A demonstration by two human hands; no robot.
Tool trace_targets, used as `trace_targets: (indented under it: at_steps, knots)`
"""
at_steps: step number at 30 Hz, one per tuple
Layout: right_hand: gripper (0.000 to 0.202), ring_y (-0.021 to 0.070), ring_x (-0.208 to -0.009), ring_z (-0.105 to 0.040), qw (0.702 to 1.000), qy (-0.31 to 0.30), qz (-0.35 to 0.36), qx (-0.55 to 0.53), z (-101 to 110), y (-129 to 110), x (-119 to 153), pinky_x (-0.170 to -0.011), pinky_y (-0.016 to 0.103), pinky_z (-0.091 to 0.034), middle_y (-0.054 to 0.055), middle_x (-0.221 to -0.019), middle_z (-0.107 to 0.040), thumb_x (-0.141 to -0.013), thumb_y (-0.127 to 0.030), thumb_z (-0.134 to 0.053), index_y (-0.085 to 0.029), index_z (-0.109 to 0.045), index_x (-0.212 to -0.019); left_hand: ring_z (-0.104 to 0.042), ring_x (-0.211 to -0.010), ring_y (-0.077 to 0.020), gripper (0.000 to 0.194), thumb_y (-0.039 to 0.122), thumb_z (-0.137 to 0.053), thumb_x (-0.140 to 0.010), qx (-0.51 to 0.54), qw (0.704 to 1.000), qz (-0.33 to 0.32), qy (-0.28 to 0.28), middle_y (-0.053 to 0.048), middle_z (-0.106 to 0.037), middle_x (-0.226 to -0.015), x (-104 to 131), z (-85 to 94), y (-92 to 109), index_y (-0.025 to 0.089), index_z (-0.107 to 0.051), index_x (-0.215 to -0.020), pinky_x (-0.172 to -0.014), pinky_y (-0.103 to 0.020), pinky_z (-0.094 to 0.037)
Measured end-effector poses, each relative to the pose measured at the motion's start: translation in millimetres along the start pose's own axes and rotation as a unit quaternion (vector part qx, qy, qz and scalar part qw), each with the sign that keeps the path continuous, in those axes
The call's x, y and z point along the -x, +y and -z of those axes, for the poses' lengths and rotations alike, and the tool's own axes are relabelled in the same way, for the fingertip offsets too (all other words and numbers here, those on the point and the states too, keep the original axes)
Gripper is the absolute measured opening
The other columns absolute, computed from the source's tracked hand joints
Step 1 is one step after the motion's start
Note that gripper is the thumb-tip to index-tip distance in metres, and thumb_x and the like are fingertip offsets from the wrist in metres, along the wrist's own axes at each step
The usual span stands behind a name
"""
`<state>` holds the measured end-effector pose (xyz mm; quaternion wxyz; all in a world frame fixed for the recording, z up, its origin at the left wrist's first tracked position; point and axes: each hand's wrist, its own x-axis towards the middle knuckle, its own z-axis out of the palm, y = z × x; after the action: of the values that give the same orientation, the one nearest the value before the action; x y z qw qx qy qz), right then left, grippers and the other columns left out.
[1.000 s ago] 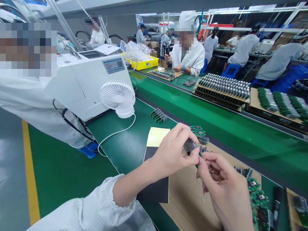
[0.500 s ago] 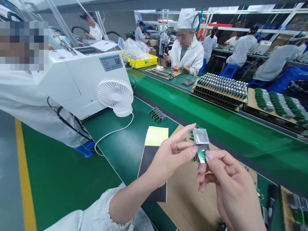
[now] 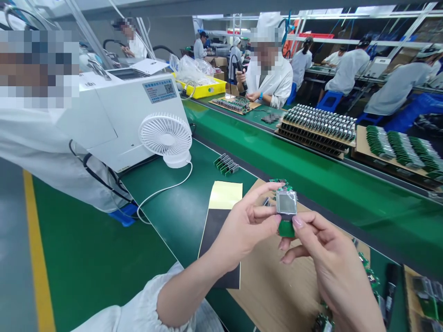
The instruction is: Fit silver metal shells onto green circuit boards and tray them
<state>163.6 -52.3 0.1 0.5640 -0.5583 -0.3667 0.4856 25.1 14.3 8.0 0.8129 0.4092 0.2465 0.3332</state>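
Over cardboard sheet (image 3: pixel 277 286): left hand (image 3: pixel 242 228) and right hand (image 3: pixel 325 251), close together, thumbs and fingers pinching green circuit board with square screen (image 3: pixel 286 203) from both sides, screen facing wearer. Right of cardboard sheet, black pen (image 3: pixel 390 295). Along its left edge, black-and-yellow sheet (image 3: pixel 225 196). Beyond its far-left corner, row of small boards (image 3: pixel 226 164); farther left, white fan (image 3: pixel 168 135). Beyond cardboard sheet, across green strip (image 3: pixel 256 152), stacked trays of boards (image 3: pixel 316 125); then white-coated co-worker (image 3: pixel 283 76).

From head height we look forward and down, close above the near, flat dark-green surface (image 3: pixel 169 200).
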Motion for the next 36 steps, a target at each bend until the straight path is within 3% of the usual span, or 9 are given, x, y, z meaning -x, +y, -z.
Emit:
trace_targets:
  at_steps: [4,7,11,16,20,27,30,33,36]
  knots:
    - [0.024,0.0124,-0.053,-0.065,1.000,0.001,0.008,-0.008,3.4,4.1,0.6,-0.049,0.019,-0.058,0.002,-0.062,-0.066,-0.084,-0.040,-0.070,-0.017,-0.065,-0.079,-0.057,-0.055,-0.0029,0.044,0.017,-0.065,-0.085,-0.001,1.000,0.001,-0.017,0.009,-0.065,-0.061,-0.6,-0.3,0.3,0.030,-0.053,-0.125,-0.073,-0.018,-0.046]
    - [0.024,0.0120,-0.053,-0.064,1.000,-0.004,0.008,-0.009,5.5,5.0,0.5,-0.050,0.019,-0.058,0.002,-0.061,-0.066,-0.085,-0.040,-0.069,-0.017,-0.065,-0.077,-0.057,-0.055,-0.0050,0.045,0.020,-0.065,-0.085,-0.005,1.000,0.000,-0.020,0.008,-0.064,-0.060,-1.2,0.6,0.5,0.028,-0.049,-0.126,-0.071,-0.020,-0.046]
    - [0.025,0.0125,-0.055,-0.065,1.000,-0.006,0.002,0.004,6.8,1.8,-0.5,-0.051,0.020,-0.059,0.001,-0.063,-0.065,-0.084,-0.041,-0.070,-0.017,-0.067,-0.077,-0.062,-0.066,-0.0068,0.042,0.021,-0.065,-0.085,-0.034,0.999,0.001,-0.027,0.003,-0.071,-0.075,-1.6,1.6,1.5,0.026,-0.047,-0.123,-0.073,-0.019,-0.046]
    - [0.026,0.0121,-0.055,-0.066,1.000,0.000,-0.012,-0.001,8.4,0.4,1.0,-0.051,0.019,-0.059,0.002,-0.065,-0.066,-0.083,-0.043,-0.070,-0.017,-0.069,-0.078,-0.067,-0.093,-0.0079,0.051,0.014,-0.062,-0.083,-0.120,0.990,-0.069,0.009,-0.002,-0.073,-0.105,-0.9,-1.7,0.2,0.024,-0.048,-0.130,-0.087,-0.016,-0.051]
    - [0.027,0.0119,-0.055,-0.066,1.000,0.000,-0.021,-0.005,10.3,3.2,2.8,-0.053,0.018,-0.059,0.003,-0.062,-0.067,-0.085,-0.043,-0.069,-0.018,-0.068,-0.077,-0.067,-0.104,-0.0099,0.053,0.013,-0.057,-0.082,-0.269,0.949,-0.164,0.030,-0.005,-0.069,-0.121,-2.0,-2.3,-4.2,0.019,-0.051,-0.135,-0.097,-0.019,-0.053]
    - [0.023,0.0096,-0.055,-0.064,0.999,0.034,-0.012,-0.013,1.1,1.1,5.4,-0.054,0.016,-0.058,0.001,-0.064,-0.065,-0.082,-0.040,-0.073,-0.018,-0.068,-0.076,-0.058,-0.125,-0.0150,0.042,0.014,-0.057,-0.082,-0.487,0.793,-0.363,0.048,-0.014,-0.063,-0.132,-9.9,7.6,-9.2,0.009,-0.061,-0.123,-0.109,-0.025,-0.048]
    - [0.024,0.0093,-0.054,-0.064,0.999,0.048,-0.016,-0.014,0.8,-1.8,6.4,-0.054,0.016,-0.058,0.000,-0.064,-0.064,-0.080,-0.040,-0.074,-0.018,-0.067,-0.075,-0.063,-0.118,-0.0140,0.038,0.012,-0.056,-0.082,-0.526,0.741,-0.417,0.023,-0.012,-0.068,-0.124,-15.3,12.9,-7.0,0.011,-0.063,-0.120,-0.105,-0.025,-0.053]
    - [0.026,0.0108,-0.050,-0.064,0.999,0.030,-0.017,-0.016,5.0,-1.6,5.5,-0.051,0.019,-0.058,0.001,-0.061,-0.065,-0.079,-0.042,-0.075,-0.017,-0.068,-0.075,-0.067,-0.112,-0.0149,0.036,0.015,-0.057,-0.083,-0.536,0.733,-0.420,-0.011,-0.013,-0.070,-0.120,-18.4,16.6,-2.2,0.009,-0.064,-0.118,-0.101,-0.024,-0.055]
    - [0.026,0.0118,-0.050,-0.064,0.999,0.024,-0.020,-0.020,8.0,0.4,4.3,-0.051,0.020,-0.059,0.002,-0.059,-0.065,-0.079,-0.042,-0.075,-0.017,-0.068,-0.075,-0.068,-0.111,-0.0150,0.036,0.018,-0.059,-0.084,-0.507,0.778,-0.371,-0.024,-0.010,-0.070,-0.121,-18.7,17.9,2.3,0.013,-0.065,-0.118,-0.101,-0.025,-0.056]
